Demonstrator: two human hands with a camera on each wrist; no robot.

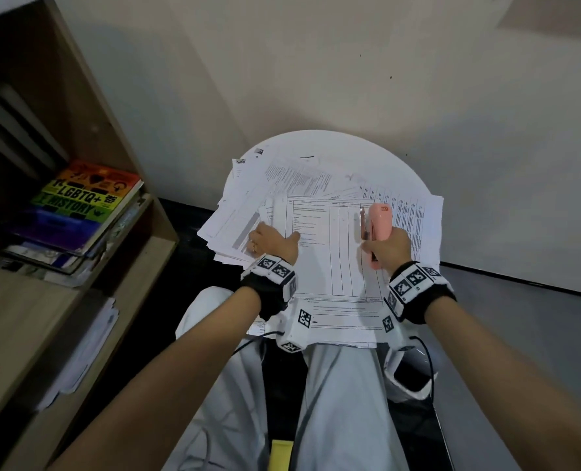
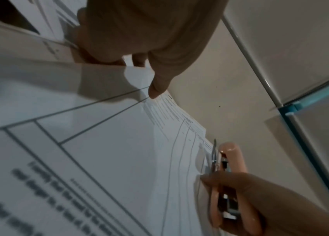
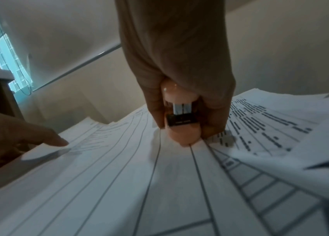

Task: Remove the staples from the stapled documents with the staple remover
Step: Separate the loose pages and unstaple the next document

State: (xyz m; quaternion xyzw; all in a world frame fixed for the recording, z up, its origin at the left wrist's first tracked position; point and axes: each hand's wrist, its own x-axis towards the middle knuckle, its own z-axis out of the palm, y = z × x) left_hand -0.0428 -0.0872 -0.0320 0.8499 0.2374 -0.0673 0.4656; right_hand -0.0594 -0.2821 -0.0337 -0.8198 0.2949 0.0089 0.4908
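Nearest, white-trousered knees (image 1: 343, 396) under the printed form's (image 1: 319, 266) hanging edge. Left hand (image 1: 271, 240) flat on that top sheet, fingers spread, thumb (image 2: 157, 89) out. Right hand (image 1: 389, 248) wrapped around pink staple remover (image 1: 377, 222), metal tip forward, over the form's right columns. Beyond, loose documents (image 1: 302, 178) fanned across round white table (image 1: 367, 154).

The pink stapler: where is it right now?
In the head view the pink stapler is gripped in the right hand, over the right side of the top document on the round white table.
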